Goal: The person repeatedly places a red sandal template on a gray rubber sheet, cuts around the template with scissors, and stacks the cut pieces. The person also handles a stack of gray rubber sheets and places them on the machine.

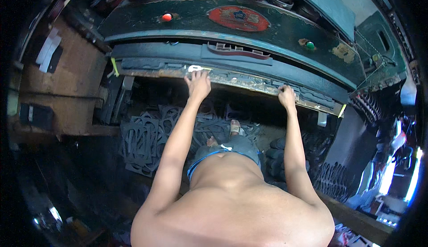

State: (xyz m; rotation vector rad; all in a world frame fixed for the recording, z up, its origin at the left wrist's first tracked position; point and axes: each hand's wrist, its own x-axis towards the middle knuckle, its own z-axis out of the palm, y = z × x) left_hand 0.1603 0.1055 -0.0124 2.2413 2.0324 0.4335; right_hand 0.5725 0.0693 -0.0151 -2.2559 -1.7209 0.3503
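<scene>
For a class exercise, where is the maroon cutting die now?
In the head view, slightly right of upper centre, the maroon cutting die lies on a dark sheet near the green beam.

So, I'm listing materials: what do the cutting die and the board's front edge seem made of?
Cutting die: probably metal, dark red finish, judging by its thin upright walls and ribs. Board's front edge: likely wood, worn, from its brown, scuffed face.
</scene>
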